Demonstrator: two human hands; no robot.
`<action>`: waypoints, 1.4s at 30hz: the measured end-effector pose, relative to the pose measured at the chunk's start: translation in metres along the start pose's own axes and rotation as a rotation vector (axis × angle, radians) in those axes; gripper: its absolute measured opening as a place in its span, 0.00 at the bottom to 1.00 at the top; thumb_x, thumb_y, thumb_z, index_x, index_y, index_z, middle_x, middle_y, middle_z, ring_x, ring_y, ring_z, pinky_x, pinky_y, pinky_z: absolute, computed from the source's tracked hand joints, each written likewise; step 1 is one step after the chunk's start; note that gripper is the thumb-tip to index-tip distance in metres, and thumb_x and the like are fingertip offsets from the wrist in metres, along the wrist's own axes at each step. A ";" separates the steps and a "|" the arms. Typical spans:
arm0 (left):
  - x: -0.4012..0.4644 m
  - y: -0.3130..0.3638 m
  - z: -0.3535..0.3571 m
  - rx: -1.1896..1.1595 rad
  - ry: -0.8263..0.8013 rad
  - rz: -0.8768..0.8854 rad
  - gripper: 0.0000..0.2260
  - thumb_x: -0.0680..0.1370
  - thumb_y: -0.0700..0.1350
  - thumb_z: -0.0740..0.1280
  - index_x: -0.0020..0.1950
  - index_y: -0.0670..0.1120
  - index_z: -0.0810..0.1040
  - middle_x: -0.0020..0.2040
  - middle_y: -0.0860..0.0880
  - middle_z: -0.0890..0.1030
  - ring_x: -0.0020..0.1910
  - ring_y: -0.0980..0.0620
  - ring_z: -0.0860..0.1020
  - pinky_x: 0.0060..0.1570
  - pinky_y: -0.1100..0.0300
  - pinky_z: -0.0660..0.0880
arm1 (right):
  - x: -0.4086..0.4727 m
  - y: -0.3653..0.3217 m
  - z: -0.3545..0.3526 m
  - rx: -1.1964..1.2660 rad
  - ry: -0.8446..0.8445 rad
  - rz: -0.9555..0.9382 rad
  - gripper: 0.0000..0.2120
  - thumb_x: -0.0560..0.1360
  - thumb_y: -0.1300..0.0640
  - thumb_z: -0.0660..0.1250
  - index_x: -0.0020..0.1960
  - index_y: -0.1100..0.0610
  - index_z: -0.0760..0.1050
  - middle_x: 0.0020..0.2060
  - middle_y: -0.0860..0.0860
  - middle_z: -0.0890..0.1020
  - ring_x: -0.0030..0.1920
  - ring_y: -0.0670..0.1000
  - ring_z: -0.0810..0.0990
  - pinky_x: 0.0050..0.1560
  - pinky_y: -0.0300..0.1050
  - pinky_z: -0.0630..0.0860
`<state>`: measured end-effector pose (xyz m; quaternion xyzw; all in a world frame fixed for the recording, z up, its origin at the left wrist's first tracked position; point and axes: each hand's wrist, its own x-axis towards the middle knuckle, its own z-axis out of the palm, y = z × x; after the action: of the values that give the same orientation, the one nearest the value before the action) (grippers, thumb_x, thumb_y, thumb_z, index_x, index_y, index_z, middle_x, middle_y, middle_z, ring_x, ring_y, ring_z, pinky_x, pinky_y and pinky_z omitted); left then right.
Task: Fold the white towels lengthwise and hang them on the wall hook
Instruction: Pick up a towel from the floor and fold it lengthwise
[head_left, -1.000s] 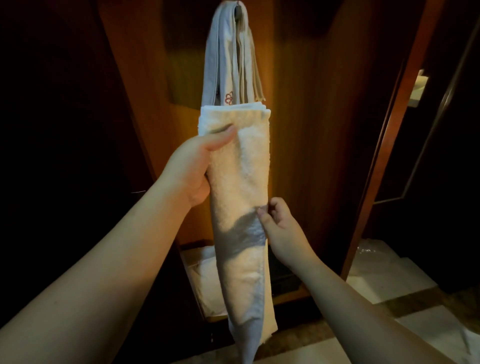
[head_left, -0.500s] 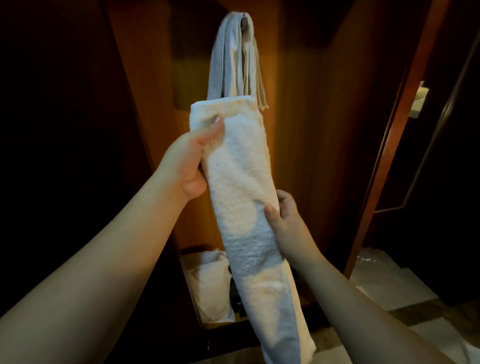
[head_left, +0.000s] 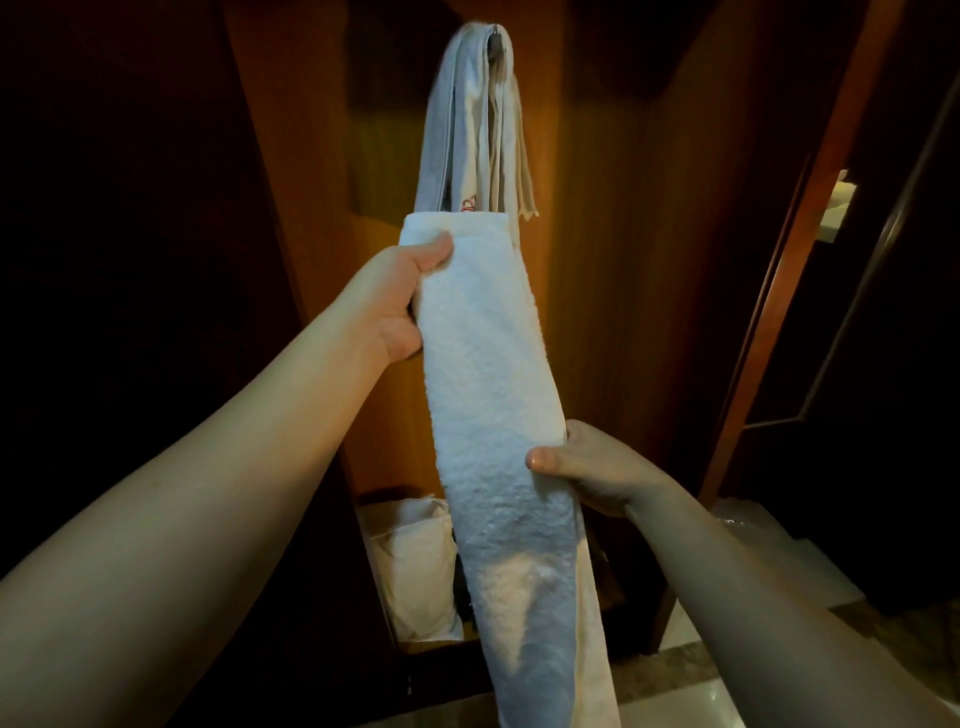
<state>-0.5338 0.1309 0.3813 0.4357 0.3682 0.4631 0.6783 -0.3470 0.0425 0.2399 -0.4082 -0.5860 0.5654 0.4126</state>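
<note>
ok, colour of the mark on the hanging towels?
Red, small mark low on the hanging towels; head view.

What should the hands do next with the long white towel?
Probably lift it toward the hook and drape it over. The left hand grips the folded towel near its top, the right hand pinches it lower down, and other towels already hang there.

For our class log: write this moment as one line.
left hand: grips towel near top | right hand: pinches towel's middle | hook: already holds towels | held towel: folded, not hung
</note>
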 end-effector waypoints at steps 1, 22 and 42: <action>0.002 0.000 0.001 -0.005 0.004 -0.008 0.09 0.77 0.42 0.71 0.55 0.43 0.76 0.43 0.41 0.86 0.42 0.40 0.86 0.35 0.39 0.81 | 0.001 0.001 0.000 0.040 -0.007 0.003 0.46 0.47 0.37 0.86 0.57 0.60 0.80 0.55 0.59 0.85 0.56 0.60 0.84 0.58 0.55 0.80; 0.081 -0.011 0.001 0.112 0.230 -0.183 0.13 0.75 0.41 0.75 0.54 0.41 0.73 0.47 0.39 0.85 0.40 0.39 0.86 0.40 0.40 0.83 | -0.030 0.000 -0.013 0.203 -0.163 0.231 0.40 0.49 0.42 0.87 0.56 0.59 0.82 0.49 0.54 0.86 0.50 0.53 0.85 0.49 0.46 0.82; -0.031 -0.165 0.024 0.814 -0.089 0.711 0.14 0.76 0.55 0.67 0.60 0.54 0.72 0.54 0.59 0.70 0.53 0.60 0.74 0.50 0.66 0.74 | 0.009 -0.074 -0.030 0.091 0.427 -0.046 0.34 0.75 0.34 0.63 0.69 0.58 0.74 0.64 0.55 0.82 0.64 0.56 0.80 0.73 0.59 0.68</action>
<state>-0.4703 0.0638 0.2389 0.7802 0.3187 0.4649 0.2712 -0.3223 0.0583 0.3148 -0.4863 -0.4684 0.4821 0.5583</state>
